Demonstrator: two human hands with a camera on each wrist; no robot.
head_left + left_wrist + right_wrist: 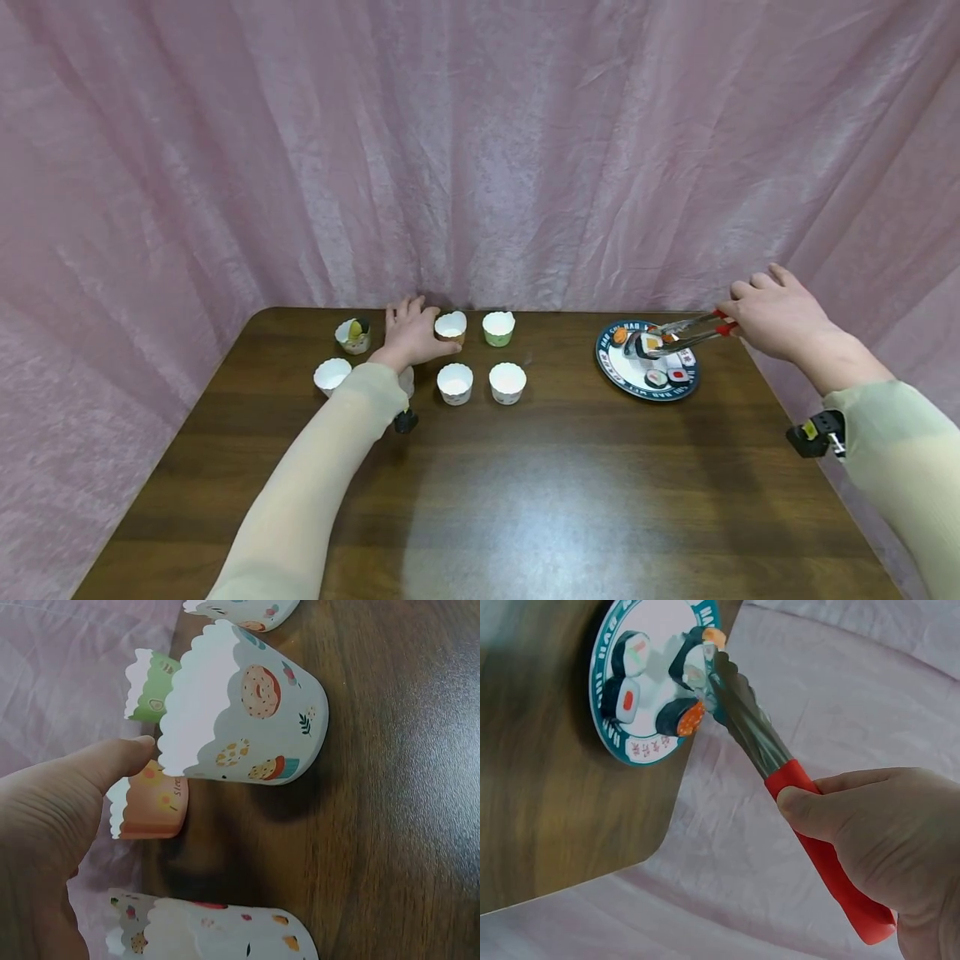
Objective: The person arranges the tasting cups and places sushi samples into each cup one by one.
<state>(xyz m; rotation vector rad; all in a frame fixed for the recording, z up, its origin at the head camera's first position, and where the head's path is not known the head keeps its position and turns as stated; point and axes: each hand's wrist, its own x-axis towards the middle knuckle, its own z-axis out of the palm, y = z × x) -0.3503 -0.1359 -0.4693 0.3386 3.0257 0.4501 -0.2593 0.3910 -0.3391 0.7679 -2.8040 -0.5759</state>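
In the head view my right hand (780,317) grips metal tongs (693,332) with red handles. The tong tips are at a sushi piece (651,343) with a yellow-orange centre, over a round blue-rimmed plate (609,372). Other sushi pieces (621,699) lie on that plate. At the left, my left hand (414,335) reaches among white-lined paper cups, fingers spread. Its thumb is beside an orange paper cup (154,806) and a patterned white cup (259,712); contact is unclear. The hand and sleeve partly hide a cup (407,381).
A back-left cup (353,337) contains dark and yellow pieces. A green cup (498,330) stands at the back, with white cups (455,385) in front. The brown wooden table (540,500) backs onto a pink curtain (480,150).
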